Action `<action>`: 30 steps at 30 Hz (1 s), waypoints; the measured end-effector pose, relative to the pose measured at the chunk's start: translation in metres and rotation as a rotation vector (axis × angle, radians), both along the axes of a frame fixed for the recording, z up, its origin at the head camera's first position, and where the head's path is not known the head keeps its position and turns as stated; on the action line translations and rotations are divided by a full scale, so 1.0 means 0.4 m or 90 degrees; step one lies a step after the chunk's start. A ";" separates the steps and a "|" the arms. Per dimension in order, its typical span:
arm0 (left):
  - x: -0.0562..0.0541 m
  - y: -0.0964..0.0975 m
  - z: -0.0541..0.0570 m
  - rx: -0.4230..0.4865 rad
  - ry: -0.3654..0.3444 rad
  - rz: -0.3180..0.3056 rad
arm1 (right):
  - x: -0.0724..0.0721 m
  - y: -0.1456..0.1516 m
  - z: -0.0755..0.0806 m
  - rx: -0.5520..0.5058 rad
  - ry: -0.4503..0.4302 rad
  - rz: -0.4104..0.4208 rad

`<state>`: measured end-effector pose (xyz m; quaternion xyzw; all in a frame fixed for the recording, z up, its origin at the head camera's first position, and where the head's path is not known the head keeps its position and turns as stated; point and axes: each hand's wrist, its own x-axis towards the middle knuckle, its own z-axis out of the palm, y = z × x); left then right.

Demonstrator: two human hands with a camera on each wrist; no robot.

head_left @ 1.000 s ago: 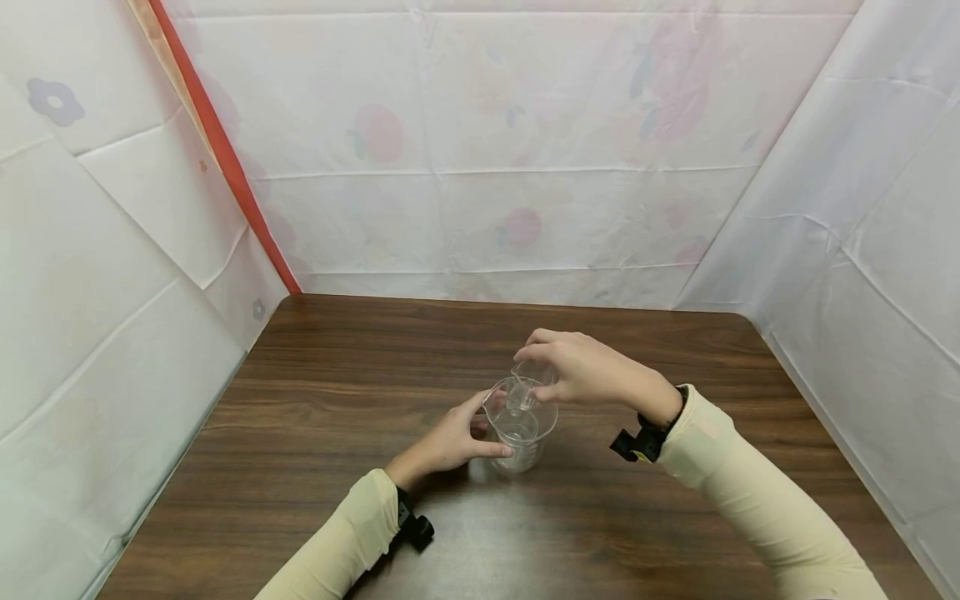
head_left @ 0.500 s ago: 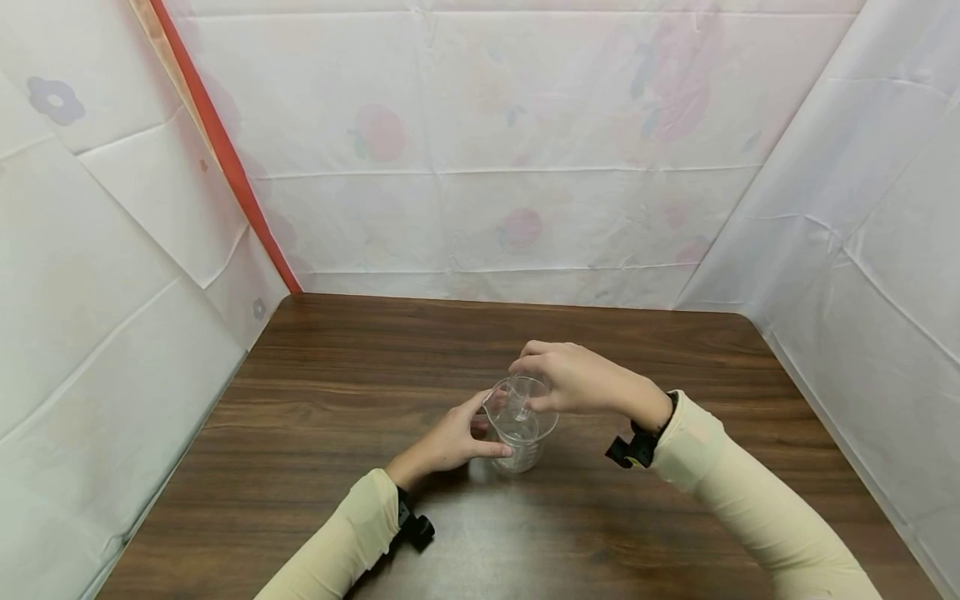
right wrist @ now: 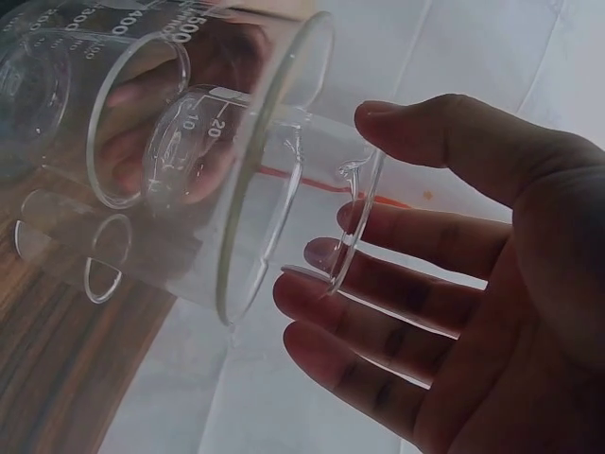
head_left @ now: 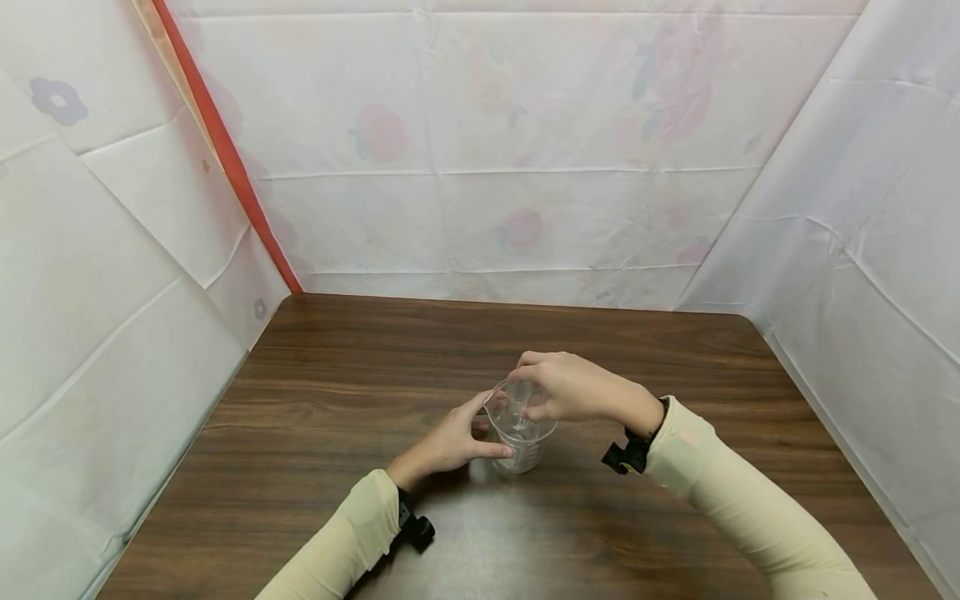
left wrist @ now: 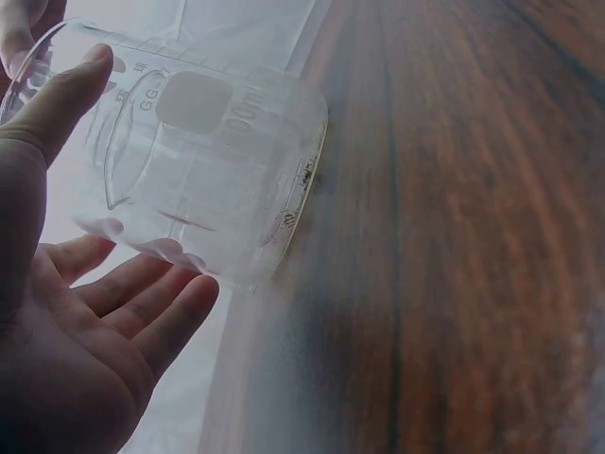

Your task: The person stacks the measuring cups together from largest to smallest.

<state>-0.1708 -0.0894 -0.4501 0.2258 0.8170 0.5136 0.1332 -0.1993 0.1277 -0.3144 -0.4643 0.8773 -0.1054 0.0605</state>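
Observation:
A large clear glass beaker (head_left: 524, 457) stands upright on the table, with white markings up to 500 showing in the right wrist view. My left hand (head_left: 453, 437) holds it from the left, thumb on the near side and fingers round the far side. Inside it sits a medium beaker, whose rim (right wrist: 95, 156) shows through the glass. My right hand (head_left: 577, 387) pinches a small beaker (right wrist: 321, 151) near its rim, between thumb and fingers. This small beaker, marked 10 and 20, reaches base first through the large beaker's mouth, its base close over the medium one.
The brown wood-grain table (head_left: 337, 500) runs out to all sides of the beakers. White printed sheeting (head_left: 480, 125) hangs behind it and along both sides, with a red strip (head_left: 225, 150) at the back left corner. Each wrist carries a small black camera (head_left: 628, 454).
My right hand has moved down and slightly toward me, bringing the small beaker from above the large beaker's rim down into it. The left hand and large beaker have stayed still.

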 end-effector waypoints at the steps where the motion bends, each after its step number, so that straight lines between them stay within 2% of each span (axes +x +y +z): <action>1: 0.000 0.000 0.000 0.001 -0.001 0.000 | 0.000 -0.001 -0.002 0.003 -0.001 0.001; 8: 0.003 -0.001 0.003 -0.007 -0.011 0.004 | 0.002 -0.007 -0.014 0.022 -0.008 0.001; 14: 0.002 0.001 0.001 0.000 -0.002 0.004 | 0.004 -0.012 -0.024 0.039 -0.001 -0.003; 22: 0.003 -0.002 0.004 -0.021 -0.023 0.005 | 0.005 -0.017 -0.036 0.048 0.005 0.006; 30: 0.002 -0.002 -0.001 -0.021 -0.024 0.002 | 0.009 -0.024 -0.045 0.054 0.002 0.006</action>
